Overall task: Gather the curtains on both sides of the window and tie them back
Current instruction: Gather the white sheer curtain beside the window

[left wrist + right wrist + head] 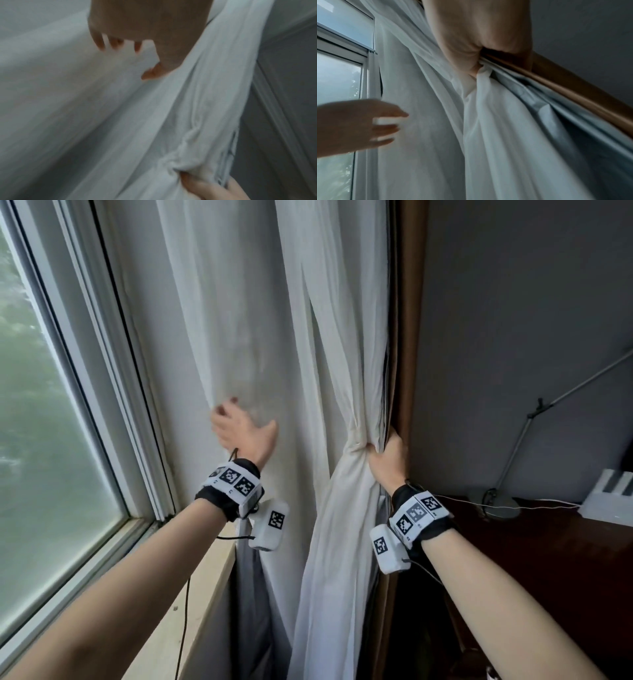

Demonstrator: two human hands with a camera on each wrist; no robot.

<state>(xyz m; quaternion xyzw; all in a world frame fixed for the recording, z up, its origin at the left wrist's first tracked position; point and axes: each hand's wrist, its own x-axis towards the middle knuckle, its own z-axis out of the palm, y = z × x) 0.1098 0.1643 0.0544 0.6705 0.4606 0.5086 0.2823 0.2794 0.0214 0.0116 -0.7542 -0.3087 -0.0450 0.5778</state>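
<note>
1. Head view is showing the right hand (388, 458) clenching a bunch of the white curtain (342, 371) together with the edge of the brown curtain (406, 337); its fingers are wrapping tightly round the gathered cloth at the right side of the window (51, 405).
2. Left hand (245, 431) is reaching toward the loose white panel to the left of that bunch, fingers spread wide and holding nothing; whether the fingertips are touching the cloth cannot be told, as the hand is blurring.
3. Risk, as judged: much of the white curtain is hanging ungathered between the two hands. If the left hand is sweeping in only part of it, folds are likely to be slipping out below the right fingers and the tie-back is likely to be closing on an uneven bundle.
4. Risk, as judged: the right fingers are bearing the whole bunch alone. Any easing of that grip while passing cloth across is likely to be letting the gathered pleats fall open.
5. No tie-back band is showing in any view, so tying appears to be not yet begun.
6. Pose: both forearms are extending forward and upward, wrists carrying marker bands. Right wrist view is confirming the right thumb and fingers pinching white, grey-lined and brown layers just beside the wall (582, 27).
</note>
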